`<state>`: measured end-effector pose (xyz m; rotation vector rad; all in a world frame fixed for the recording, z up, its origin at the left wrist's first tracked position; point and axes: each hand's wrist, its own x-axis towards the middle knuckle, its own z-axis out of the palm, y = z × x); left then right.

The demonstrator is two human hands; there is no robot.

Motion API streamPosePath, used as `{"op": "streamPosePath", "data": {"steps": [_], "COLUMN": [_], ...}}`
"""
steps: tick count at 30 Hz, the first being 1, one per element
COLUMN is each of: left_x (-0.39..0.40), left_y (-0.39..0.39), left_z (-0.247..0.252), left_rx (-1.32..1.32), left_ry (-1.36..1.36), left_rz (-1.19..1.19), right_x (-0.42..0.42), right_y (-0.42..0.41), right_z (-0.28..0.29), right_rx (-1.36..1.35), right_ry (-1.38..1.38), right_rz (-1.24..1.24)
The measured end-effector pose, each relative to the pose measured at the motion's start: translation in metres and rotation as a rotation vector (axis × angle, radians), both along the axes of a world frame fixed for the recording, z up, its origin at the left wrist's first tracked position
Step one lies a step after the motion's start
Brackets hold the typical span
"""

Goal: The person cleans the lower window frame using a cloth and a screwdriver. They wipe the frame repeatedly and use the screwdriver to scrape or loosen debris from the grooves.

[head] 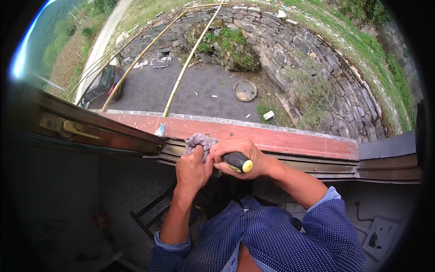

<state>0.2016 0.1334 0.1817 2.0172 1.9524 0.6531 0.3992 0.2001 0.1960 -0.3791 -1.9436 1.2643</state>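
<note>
At the window's metal sill track [316,167], both hands are close together. My left hand [193,168] grips a crumpled greyish-purple cloth [197,140], its thumb pressed on it. My right hand [241,154] is wrapped around a black and yellow tool handle [237,162], whose yellow end faces me; the tool's working end is hidden by the fingers and cloth. The hands touch each other. Just beyond the track runs a red tiled outer ledge [272,140]. A white and blue scrap [160,130] lies at the track's left end.
An open window sash with a handle [76,131] stands at the left. Bamboo poles [190,61] reach out from the ledge. Far below are a paved yard, a parked car [105,83] and a stone wall [289,44]. Behind the sill, indoors, stands a dark metal frame [149,212].
</note>
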Motion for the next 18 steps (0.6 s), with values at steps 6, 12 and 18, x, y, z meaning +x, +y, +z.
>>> {"op": "streamPosePath", "data": {"steps": [6,12,18], "left_x": [0.047,0.121,0.181], "left_y": [-0.004,-0.011,-0.017], "left_z": [0.0,0.0,0.001], "left_rx": [-0.048,-0.132,-0.227], "left_ry": [-0.109,-0.212,-0.281], "left_rz": [-0.066,-0.202,-0.424], "right_x": [0.052,0.127,0.178], "right_y": [-0.019,-0.045,-0.084], "right_z": [0.008,0.024,0.037], "right_rx": [-0.01,-0.071,-0.115], "right_ry": [-0.064,-0.175,-0.288], "right_rz": [-0.08,-0.241,-0.506]}}
